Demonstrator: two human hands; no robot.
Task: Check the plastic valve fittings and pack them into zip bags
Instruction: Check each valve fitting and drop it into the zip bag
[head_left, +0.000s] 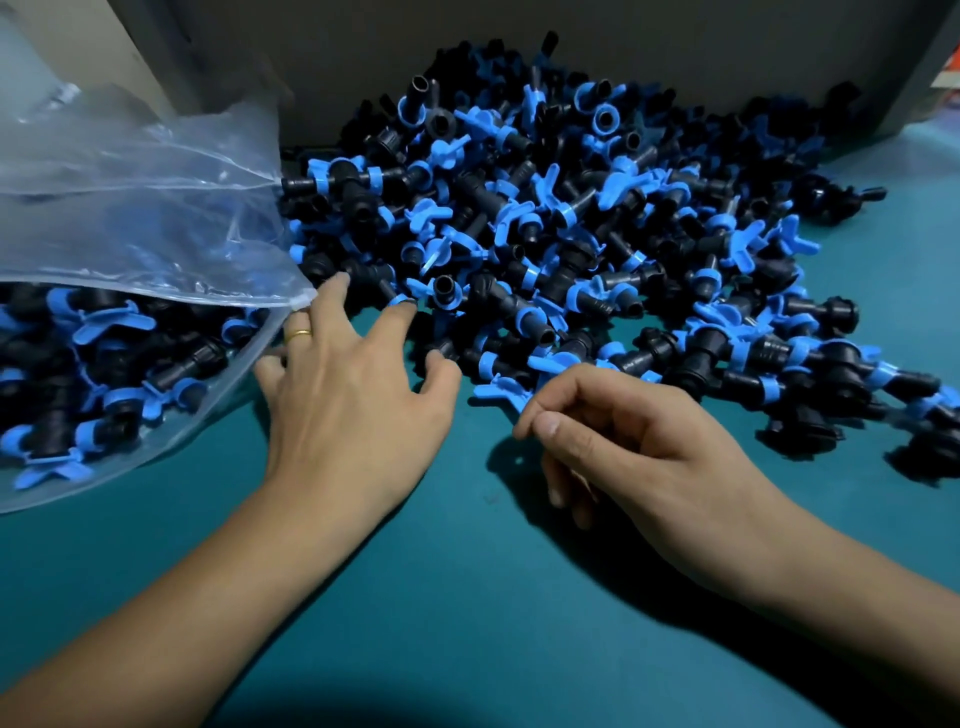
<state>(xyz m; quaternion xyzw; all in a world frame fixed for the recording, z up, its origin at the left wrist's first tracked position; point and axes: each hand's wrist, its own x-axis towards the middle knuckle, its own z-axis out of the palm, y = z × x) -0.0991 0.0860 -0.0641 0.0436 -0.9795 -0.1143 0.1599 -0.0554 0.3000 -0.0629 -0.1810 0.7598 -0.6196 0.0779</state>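
Bag: thin, limp clear film at far left, mouth facing the pile, already part-filled; best taken at the rim.
Left hand: fingers spread wide, tips on fittings beside the bag mouth, holding nothing.
Fittings: heaped centre on the teal table; probably light, rigid, smooth; grip the black barrel, not the blue wing handles.
Right hand: fingers loosely curled, seemingly empty, near a blue handle.
Writing: none readable.
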